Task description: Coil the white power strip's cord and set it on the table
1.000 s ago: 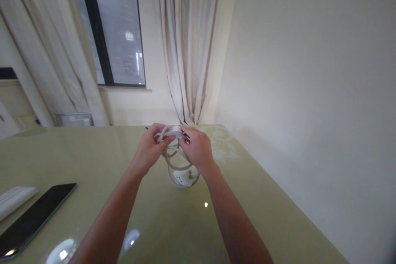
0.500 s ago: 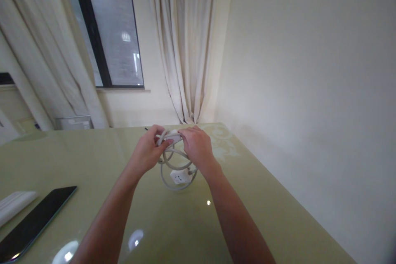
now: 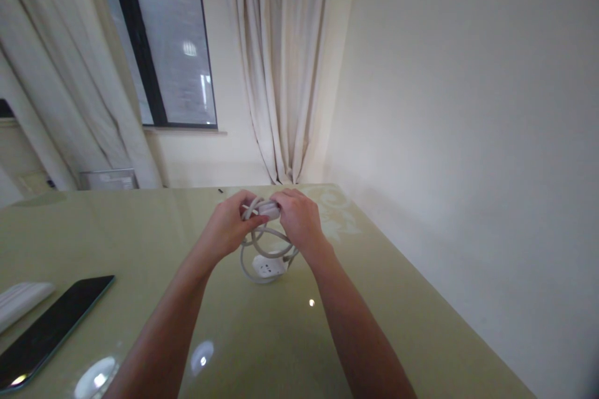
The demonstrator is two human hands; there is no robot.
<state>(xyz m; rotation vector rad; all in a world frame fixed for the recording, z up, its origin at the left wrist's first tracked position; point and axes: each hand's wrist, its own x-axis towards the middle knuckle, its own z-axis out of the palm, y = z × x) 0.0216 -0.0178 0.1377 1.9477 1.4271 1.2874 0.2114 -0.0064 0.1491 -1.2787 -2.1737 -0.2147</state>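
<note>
A pale grey power cable (image 3: 272,255), wound in loose loops, is held above the table between my hands. My left hand (image 3: 228,224) pinches the upper loops, thumb pointing right along them. Opposite it, my right hand (image 3: 299,217) closes on the right side of the loops, its fingertips at a rounded white piece (image 3: 270,210) that looks like a plug. Below hangs or rests a white socket block (image 3: 268,266) with dark outlet slots, joined to the cable; whether it touches the tabletop I cannot tell. My fingers hide part of the loops.
The glossy green tabletop (image 3: 262,336) reflects lamps. At left lie a black tablet-like device (image 3: 56,327) and a white object (image 3: 23,300). A tiny dark item (image 3: 220,191) sits by the far edge. A wall (image 3: 444,137) borders the right side; a curtain (image 3: 281,75) hangs behind.
The white plug-like piece shows more fully between my hands. The socket block has shifted slightly left and turned. Both hands keep their grip in nearly the same place.
</note>
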